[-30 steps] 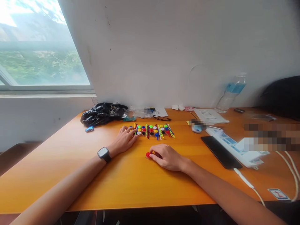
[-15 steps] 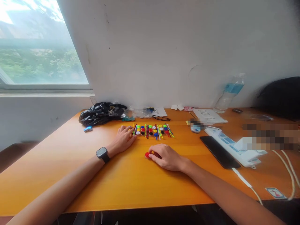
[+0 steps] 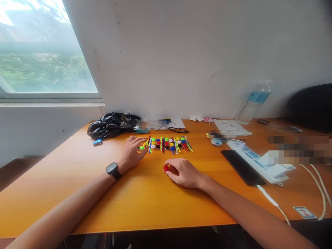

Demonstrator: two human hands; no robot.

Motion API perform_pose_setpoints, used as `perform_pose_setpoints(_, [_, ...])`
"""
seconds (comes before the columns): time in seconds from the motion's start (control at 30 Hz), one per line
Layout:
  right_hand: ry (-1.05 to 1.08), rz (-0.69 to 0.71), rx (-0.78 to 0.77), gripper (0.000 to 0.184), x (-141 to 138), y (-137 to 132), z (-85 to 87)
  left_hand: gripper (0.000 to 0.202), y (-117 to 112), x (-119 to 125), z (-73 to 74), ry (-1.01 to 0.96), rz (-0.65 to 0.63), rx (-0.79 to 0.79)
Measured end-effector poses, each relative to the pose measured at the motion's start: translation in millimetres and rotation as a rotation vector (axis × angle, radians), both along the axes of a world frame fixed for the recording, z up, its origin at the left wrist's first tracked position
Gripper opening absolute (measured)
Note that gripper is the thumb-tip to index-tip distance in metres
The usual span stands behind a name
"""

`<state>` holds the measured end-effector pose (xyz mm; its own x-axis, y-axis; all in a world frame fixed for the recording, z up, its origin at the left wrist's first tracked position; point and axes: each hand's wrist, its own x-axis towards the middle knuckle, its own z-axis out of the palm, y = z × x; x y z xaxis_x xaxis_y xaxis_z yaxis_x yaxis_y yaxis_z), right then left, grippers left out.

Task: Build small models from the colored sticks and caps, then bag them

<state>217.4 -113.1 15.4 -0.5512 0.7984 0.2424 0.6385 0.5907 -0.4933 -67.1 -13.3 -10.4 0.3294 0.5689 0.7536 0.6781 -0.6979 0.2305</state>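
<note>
- I see the right hand (image 3: 183,172) pinching 1 red disc (image 3: 165,168), below frame centre.
- The left hand (image 3: 133,152) curves beside coloured discs (image 3: 166,139), left of centre; its grip I cannot tell.

Two hands (image 3: 132,151) (image 3: 185,173), one held red disc (image 3: 165,168), one smartwatch (image 3: 112,168), one smartphone (image 3: 242,167), one power strip (image 3: 247,155) and one water bottle (image 3: 258,97) are showing.

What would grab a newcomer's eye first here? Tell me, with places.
Most likely the cluster of small, brightly coloured round pieces and thin sticks on the orange-brown wooden table, beyond the bare right hand, which pinches a red round piece. Next, perhaps the bright glass window at upper left, and the shiny, crumpled black plastic bag at the table's back left.
</note>
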Motion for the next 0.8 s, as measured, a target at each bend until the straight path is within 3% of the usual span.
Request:
perform_pose_setpoints(0.13, [0.017, -0.073, -0.011, 0.014, 1, 0, -3.2, 0.008, -3, -1, 2.2, -0.061, -0.061, 0.087])
perform_pose_setpoints(0.27, [0.079, -0.173, -0.052, 0.042, 0, 2, -9.9, 0.009, -9, 1, 4.9, -0.051, -0.165, 0.080])
perform_pose_setpoints(0.4, [0.314, -0.254, -0.079, 0.062, -2, 11, -11.8, 0.011, -24, 13, 15.9, 0.043, -0.308, 0.069])
perform_pose_setpoints(0.6, [0.576, -0.125, -0.251, 0.047, -1, 24, -5.5, 0.015, -45, 49, 35.3, 0.064, -0.495, -0.034])
perform_pose_setpoints(0.8, [0.700, -0.095, -0.415, 0.034, 6, 23, -13.1, 0.015, -61, 64, 29.9, -0.020, -0.513, -0.130])
